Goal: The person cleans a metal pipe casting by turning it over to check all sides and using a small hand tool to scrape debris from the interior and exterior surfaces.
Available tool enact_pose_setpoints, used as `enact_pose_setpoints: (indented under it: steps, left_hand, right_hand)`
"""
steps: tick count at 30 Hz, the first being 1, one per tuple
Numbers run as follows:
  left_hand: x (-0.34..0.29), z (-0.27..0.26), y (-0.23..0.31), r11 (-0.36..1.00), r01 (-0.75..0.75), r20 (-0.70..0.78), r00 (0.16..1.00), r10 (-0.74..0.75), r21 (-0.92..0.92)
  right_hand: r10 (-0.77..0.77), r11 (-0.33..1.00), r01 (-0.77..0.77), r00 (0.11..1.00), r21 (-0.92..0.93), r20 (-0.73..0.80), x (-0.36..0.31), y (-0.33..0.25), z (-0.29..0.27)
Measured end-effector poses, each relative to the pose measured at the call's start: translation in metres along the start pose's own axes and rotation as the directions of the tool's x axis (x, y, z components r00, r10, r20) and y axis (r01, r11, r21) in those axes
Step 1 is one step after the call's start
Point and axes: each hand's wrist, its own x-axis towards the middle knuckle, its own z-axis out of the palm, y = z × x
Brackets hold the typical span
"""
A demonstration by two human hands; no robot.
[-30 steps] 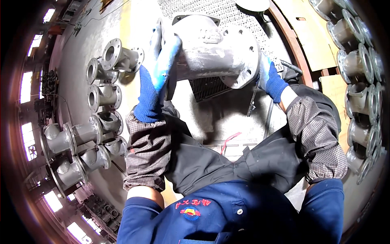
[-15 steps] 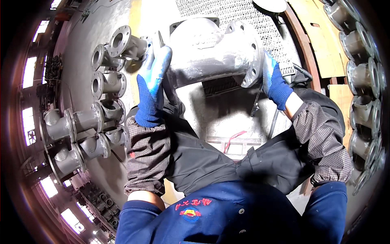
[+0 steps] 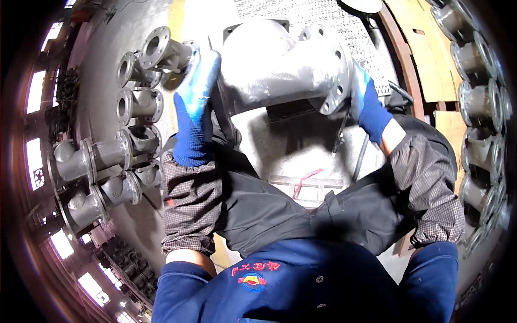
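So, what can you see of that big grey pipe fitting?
The grey pipe fitting lies crosswise, apparently metal, streaky and glare-washed. A round flange with bolt holes forms its right end; a squarish-looking flange shows at the far side. The gloved left hand touches its left end, the right hand its right.

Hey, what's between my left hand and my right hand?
The gray pipe spans the gap from your left hand to your right hand, as the head view shows.
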Motion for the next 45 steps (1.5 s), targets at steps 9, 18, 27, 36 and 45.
enact_pose_setpoints:
  steps: [9, 18, 27, 36, 45]
  left_hand:
    - [0.031, 0.038, 0.025, 0.595, -0.685, 0.357, 0.728, 0.586, 0.419]
    - [0.001, 0.074, 0.064, 0.905, -0.099, 0.075, 0.994, 0.074, 0.414]
    - [0.0, 0.044, 0.052, 0.901, 0.195, -0.093, 0.981, -0.172, 0.388]
    - [-0.001, 0.035, 0.065, 0.892, 0.394, -0.222, 0.911, -0.347, 0.223]
    - [0.004, 0.037, 0.068, 0.9, 0.403, -0.107, 0.915, -0.39, 0.166]
  right_hand:
    - [-0.152, 0.976, 0.129, 0.981, -0.177, -0.123, 0.05, 0.016, -0.053]
    - [0.019, 1.0, -0.02, 0.97, -0.003, -0.241, 0.009, 0.019, -0.041]
    - [-0.29, 0.918, 0.245, 0.951, -0.312, -0.107, 0.004, 0.017, -0.028]
    - [-0.518, 0.63, 0.484, 0.845, -0.608, 0.136, -0.022, 0.035, -0.04]
    - [-0.375, 0.503, 0.591, 0.807, -0.631, 0.456, -0.009, -0.049, -0.04]
